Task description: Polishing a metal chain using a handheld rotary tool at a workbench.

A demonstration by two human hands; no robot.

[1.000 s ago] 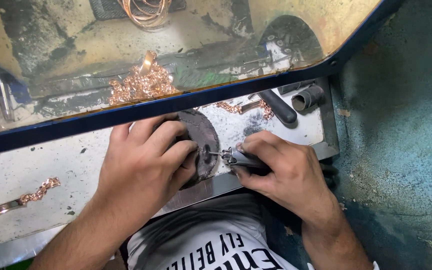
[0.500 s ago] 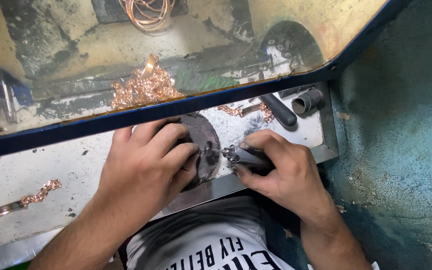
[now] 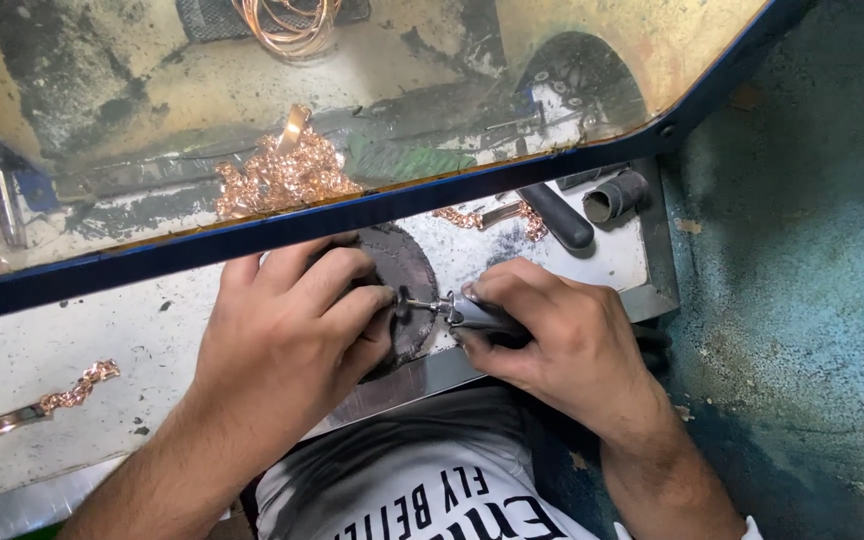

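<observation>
We see a dark, round, rough-faced pad [image 3: 407, 275] on the scuffed white bench [image 3: 132, 340], just under a blue-edged, scratched clear shield [image 3: 352, 215]. Our left hand [image 3: 287, 335] lies curled over the pad, fingers bunched tight w/ tips pinched on a small piece we can't make out. Our right hand [image 3: 552, 345] wraps a slim grey rotary handpiece [image 3: 477, 315], thumb and forefinger near its metal nose; the thin bit w/ small disc [image 3: 404, 302] sits right at the left fingertips, over the pad. Copper-pink chain [image 3: 37, 405] lies well to the left; a shiny heap of similar links [image 3: 287, 170] shows behind the shield. Black cylindrical handle [image 3: 557, 215] and tube [image 3: 617, 195] rest at right.
</observation>
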